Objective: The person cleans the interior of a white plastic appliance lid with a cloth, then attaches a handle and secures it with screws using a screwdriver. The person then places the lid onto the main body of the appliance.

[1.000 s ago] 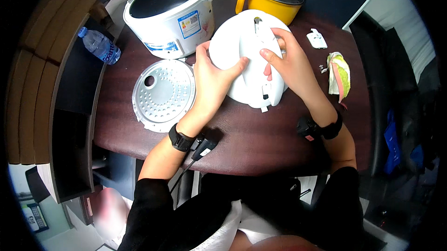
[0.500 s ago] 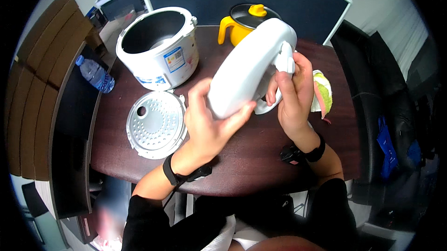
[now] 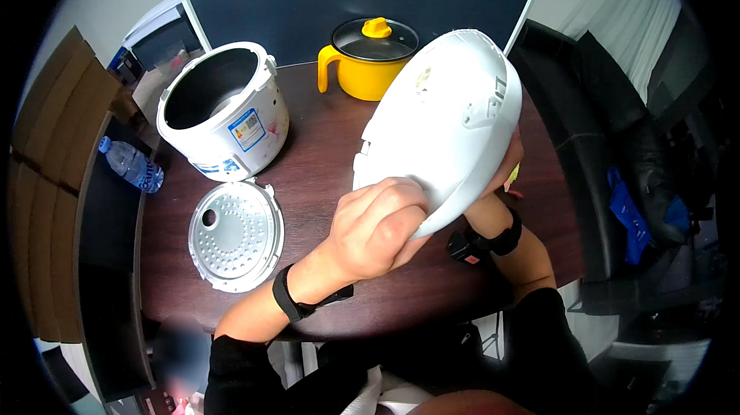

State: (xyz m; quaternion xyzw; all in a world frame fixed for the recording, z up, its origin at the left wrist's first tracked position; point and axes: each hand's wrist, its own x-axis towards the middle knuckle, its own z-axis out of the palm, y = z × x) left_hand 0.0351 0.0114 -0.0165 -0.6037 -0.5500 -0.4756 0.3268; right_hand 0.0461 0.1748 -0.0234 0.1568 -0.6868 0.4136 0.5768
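Above the table I hold a white plastic rice cooker lid cover (image 3: pixel 451 118), tilted, with its hollow inner side with slots and small clips facing me. My left hand (image 3: pixel 381 222) is closed round its lower left edge, fingers folded over the rim. My right hand (image 3: pixel 506 164) holds the far right side from behind, most of its fingers hidden by the cover. To the left stands the open white rice cooker body (image 3: pixel 266 110), dark inside. In front of it lies a round grey inner lid plate (image 3: pixel 235 241) with many dimples and one hole.
A yellow pot (image 3: pixel 366 80) with a glass lid stands at the back of the dark brown table (image 3: pixel 324 145), before a dark partition (image 3: pixel 308 14). A water bottle (image 3: pixel 132 164) is at the left. A green and pink cloth (image 3: pixel 513 176) peeks out behind my right hand.
The lid cover has turned from its smooth outer side to its hollow inner side. My left hand has shifted its grip to the rim, and my right hand has gone behind the cover.
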